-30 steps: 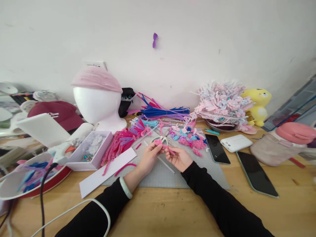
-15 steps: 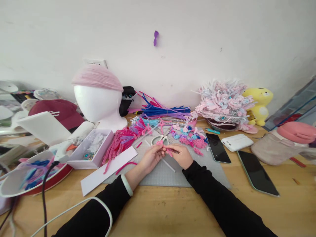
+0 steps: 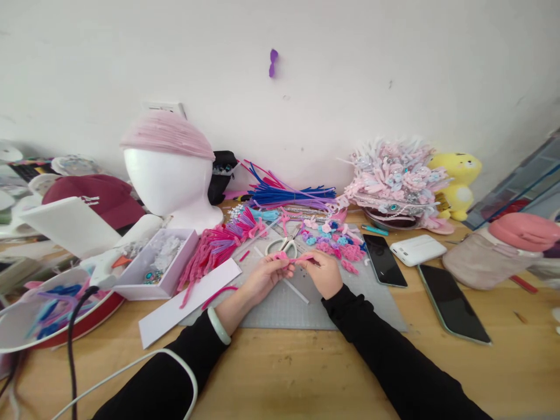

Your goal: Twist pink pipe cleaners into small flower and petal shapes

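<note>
Between my two hands, above the grey cutting mat (image 3: 280,318), is a pink pipe cleaner (image 3: 301,259). My left hand (image 3: 268,280) pinches its looped end between thumb and fingers. The other end is gripped by the closed fingers of my right hand (image 3: 324,274). Just behind my fingertips lie scissors (image 3: 289,244) with pale handles, blades pointing away from me. To the right of them sit small pink, blue and purple fuzzy flowers (image 3: 350,252). Left of my hands is a heap of pink and purple pipe cleaner pieces (image 3: 219,245).
A white strip of board (image 3: 188,306), a box of beads (image 3: 157,268) and a glue gun (image 3: 109,262) are on the left. A white head form (image 3: 170,181) stands behind. On the right lie two phones (image 3: 455,306) and a white power bank (image 3: 417,251).
My right hand has drawn slightly away from the left, and the pink pipe cleaner now stretches sideways between them. The view has shifted a little.
</note>
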`<state>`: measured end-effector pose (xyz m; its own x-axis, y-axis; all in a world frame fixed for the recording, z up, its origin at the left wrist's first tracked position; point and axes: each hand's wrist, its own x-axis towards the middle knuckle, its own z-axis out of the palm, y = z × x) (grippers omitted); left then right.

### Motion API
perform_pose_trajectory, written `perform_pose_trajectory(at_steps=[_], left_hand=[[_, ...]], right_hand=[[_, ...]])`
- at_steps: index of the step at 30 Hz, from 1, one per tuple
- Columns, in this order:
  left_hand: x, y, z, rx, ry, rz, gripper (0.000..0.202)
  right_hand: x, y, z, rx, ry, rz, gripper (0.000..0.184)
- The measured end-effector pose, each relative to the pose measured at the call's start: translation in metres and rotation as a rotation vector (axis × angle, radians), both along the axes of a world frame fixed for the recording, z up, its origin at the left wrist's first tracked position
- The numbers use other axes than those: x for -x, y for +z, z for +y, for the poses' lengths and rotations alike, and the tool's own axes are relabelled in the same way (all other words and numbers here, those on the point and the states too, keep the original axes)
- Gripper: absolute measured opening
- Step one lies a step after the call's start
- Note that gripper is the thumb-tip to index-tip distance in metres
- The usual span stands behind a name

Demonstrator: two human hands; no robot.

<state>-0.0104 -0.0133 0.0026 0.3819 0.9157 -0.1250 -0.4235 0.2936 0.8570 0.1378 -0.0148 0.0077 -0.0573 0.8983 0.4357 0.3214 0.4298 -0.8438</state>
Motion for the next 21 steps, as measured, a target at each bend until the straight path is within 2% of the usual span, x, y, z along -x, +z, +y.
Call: perform_pose_trajectory(at_steps=[2,6,8,10,11,13,16,18,19,21], left_hand=[[0.0008,0.0011,0.0001,-0.123,0.028,0.139,0.01],[0.0061,0.0044,-0.0028,-0.501,0.171,0.53,0.006],[0.0088,0.0052,-0.0052,-0.656,0.174,0.629,0.007],[0.0091,0.0045,-0.0069,-0.705,0.17,0.638,0.009],[0.0082,0.0036,-0.0072,-0.676,0.175,0.625,0.01],[0.005,0.0011,-0.0064,-0.511,0.159,0.543,0.016],[0.0011,-0.0022,-0.003,-0.085,-0.078,0.279,0.046],[0.0009,-0.0029,-0.0014,0.141,-0.249,0.133,0.057],[0.0012,-0.0029,-0.001,0.203,-0.294,0.089,0.055],[0.0019,-0.0022,-0.0011,0.225,-0.284,0.041,0.039]], right_hand=[[0.0006,-0.0006,0.002,0.189,-0.009,0.126,0.01],[0.0027,-0.0033,0.0048,0.528,0.067,0.394,0.021],[0.0036,-0.0039,0.0056,0.655,0.115,0.511,0.023],[0.0033,-0.0034,0.0063,0.695,0.132,0.567,0.022],[0.0027,-0.0029,0.0067,0.666,0.12,0.553,0.021],[0.0007,-0.0016,0.0072,0.53,0.061,0.442,0.019],[-0.0021,0.0002,0.0061,0.269,-0.034,0.216,0.015],[-0.0027,0.0008,0.0039,0.103,-0.046,0.109,0.012],[-0.0027,0.001,0.0027,0.028,-0.034,0.072,0.011],[-0.0021,0.0014,0.0004,-0.083,0.014,0.018,0.01]])
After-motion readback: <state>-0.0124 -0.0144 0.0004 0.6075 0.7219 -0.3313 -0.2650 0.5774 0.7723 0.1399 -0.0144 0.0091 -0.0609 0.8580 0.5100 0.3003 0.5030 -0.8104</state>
